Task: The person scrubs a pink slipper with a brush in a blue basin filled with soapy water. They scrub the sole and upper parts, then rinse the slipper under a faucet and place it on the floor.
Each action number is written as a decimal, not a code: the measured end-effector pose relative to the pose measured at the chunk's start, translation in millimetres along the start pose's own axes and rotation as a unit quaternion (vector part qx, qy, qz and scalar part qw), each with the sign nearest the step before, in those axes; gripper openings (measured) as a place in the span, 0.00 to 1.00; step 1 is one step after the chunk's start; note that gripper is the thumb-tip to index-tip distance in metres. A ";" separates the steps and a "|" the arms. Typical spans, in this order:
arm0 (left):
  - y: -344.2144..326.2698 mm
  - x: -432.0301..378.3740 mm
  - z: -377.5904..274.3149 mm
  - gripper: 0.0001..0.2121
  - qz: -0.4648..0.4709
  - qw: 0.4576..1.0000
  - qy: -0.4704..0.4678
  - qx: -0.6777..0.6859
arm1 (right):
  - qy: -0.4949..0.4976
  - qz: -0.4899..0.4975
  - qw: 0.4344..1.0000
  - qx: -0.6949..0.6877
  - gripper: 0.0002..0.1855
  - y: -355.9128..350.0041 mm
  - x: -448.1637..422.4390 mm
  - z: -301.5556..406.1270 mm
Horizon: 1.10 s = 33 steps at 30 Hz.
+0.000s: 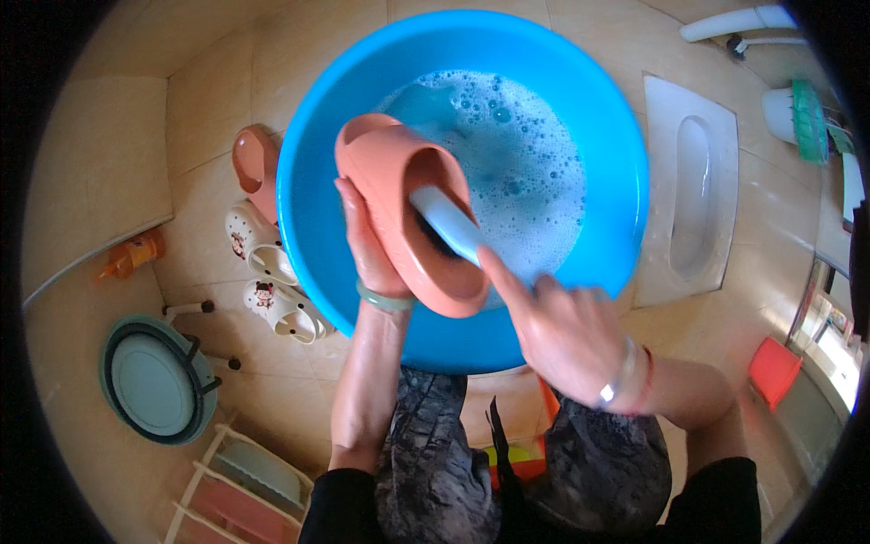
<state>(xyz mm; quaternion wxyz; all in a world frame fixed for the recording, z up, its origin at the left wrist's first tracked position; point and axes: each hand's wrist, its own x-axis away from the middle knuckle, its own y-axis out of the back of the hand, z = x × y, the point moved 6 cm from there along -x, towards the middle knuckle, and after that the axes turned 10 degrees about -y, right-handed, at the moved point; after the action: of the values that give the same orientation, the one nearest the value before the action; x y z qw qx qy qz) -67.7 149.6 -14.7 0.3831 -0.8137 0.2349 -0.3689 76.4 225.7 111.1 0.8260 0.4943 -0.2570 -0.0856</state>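
My left hand (367, 238) grips a salmon-pink slide sandal (380, 156) along its left side, tilted above a large blue plastic basin (612, 170). In my right hand (571, 340) is a scrubbing brush (448, 221) with a pale blue back, the index finger laid along it. Its dark bristles press against the inside of the sandal, partly hidden by the brush back. Soapy water (516, 170) with foam and bubbles lies in the basin below.
Left of the basin are another pink slide (255, 163) and a pair of cream clogs (279, 306). An orange bottle (132, 255), a folded basin (153, 384) and a rack (238, 483) stand farther left. To the right, a white squat toilet (693, 197) is set in the tiled floor.
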 end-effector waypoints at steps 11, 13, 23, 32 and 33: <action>11.5 -1.2 1.7 0.37 0.017 1.000 0.008 0.022 | 0.013 0.033 0.999 -0.008 0.37 -6.4 -3.1 5.7; -8.3 8.5 23.9 0.37 0.004 1.000 0.025 0.019 | -0.033 0.001 0.999 -0.021 0.32 -10.5 -38.2 -2.4; 18.4 -0.8 6.9 0.36 0.004 0.999 0.024 0.041 | 0.016 0.051 0.997 -0.061 0.35 -8.8 7.9 10.3; -3.9 3.3 25.0 0.34 -0.003 0.998 0.036 0.057 | -0.008 0.019 0.999 -0.029 0.30 -15.2 -42.2 1.7; 6.6 0.1 18.7 0.35 -0.011 0.998 0.031 0.058 | 0.010 0.048 0.997 -0.054 0.33 -9.8 -20.6 4.7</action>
<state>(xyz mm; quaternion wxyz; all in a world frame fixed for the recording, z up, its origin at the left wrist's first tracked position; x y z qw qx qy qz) -53.7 154.0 -28.1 0.4186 -0.7806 0.2158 -0.4108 57.5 225.3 97.4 0.8569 0.4373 -0.2672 -0.0548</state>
